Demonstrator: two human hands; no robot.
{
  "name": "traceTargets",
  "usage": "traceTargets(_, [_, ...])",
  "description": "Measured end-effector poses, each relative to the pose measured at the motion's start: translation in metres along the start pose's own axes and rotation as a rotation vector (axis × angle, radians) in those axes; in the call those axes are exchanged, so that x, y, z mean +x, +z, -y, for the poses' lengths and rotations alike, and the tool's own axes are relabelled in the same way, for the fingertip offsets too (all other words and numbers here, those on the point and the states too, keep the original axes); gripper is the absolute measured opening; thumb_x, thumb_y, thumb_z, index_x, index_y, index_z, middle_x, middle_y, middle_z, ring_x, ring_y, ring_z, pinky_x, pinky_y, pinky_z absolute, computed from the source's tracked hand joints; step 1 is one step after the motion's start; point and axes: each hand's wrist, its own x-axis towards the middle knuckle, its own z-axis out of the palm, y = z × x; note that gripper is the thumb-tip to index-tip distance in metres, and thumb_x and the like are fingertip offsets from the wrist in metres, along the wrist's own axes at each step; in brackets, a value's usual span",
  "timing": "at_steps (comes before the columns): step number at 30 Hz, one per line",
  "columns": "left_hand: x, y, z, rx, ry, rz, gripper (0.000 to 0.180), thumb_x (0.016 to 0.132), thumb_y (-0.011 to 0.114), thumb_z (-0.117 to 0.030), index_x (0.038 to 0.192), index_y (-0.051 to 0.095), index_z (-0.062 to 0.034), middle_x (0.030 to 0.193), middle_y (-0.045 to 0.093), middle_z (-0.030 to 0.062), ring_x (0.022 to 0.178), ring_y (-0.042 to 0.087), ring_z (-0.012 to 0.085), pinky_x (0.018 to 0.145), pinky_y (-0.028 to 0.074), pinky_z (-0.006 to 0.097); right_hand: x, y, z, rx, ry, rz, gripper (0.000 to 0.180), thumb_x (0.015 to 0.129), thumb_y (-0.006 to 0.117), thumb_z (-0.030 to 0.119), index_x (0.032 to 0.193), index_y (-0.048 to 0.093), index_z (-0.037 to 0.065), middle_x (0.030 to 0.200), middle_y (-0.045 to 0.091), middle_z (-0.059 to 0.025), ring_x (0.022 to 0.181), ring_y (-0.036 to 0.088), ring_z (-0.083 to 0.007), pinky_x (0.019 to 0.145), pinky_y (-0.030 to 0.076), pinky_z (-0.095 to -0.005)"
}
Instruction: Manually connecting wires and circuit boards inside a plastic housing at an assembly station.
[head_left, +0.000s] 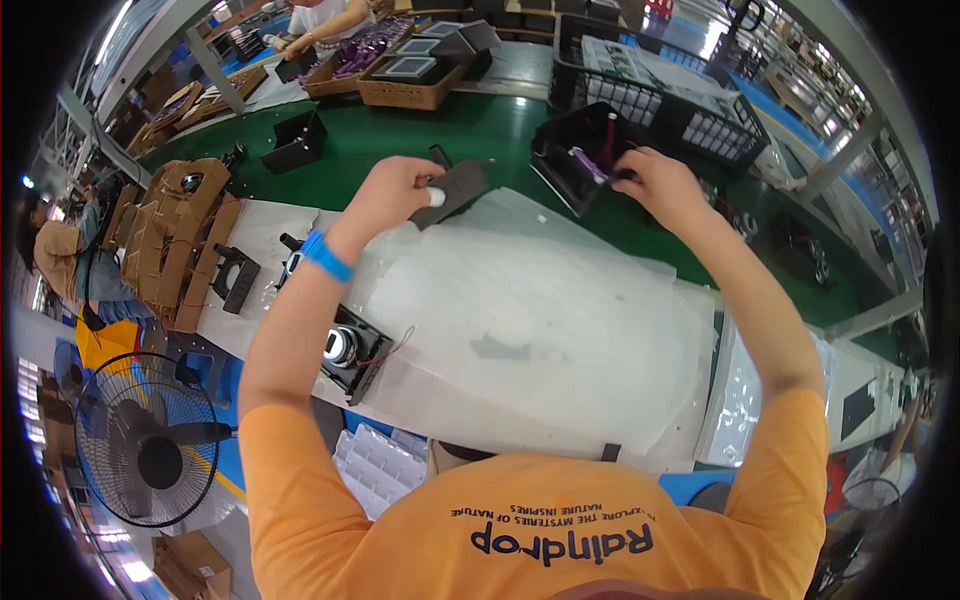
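Observation:
My left hand [395,200], with a blue band at its wrist and a white cover on one fingertip, pinches a flat dark grey panel [462,186] above the far edge of the white sheet. At the far right my right hand [665,188] is closed on the near right rim of an open black plastic box [562,172]. The box is tilted toward me on the green surface. A purple part [588,165] and a red wire show inside it. Left of centre, under my left forearm, lies a black housing [372,352] with a round white-and-black part and a thin red wire.
A translucent sheet [540,300] covers the near worktop. Black brackets [235,280] and stacked cardboard trays [180,230] stand left. A black crate [680,125] is behind the box; another black box [293,142] sits far left. A floor fan [150,440] stands lower left. A person works across the bench.

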Motion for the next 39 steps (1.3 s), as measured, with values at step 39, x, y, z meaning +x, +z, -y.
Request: traceTargets(39, [-0.176, 0.196, -0.124, -0.008, 0.782, 0.448, 0.041, 0.065, 0.074, -0.001, 0.104, 0.069, -0.0129, 0.102, 0.066, 0.0028, 0.096, 0.064, 0.0248, 0.081, 0.055, 0.037, -0.238, 0.011, 0.065, 0.421, 0.198, -0.026, 0.036, 0.090, 0.075, 0.015, 0.125, 0.068, 0.011, 0.126, 0.070, -0.0039, 0.102, 0.071, -0.0224, 0.085, 0.056, -0.0334])
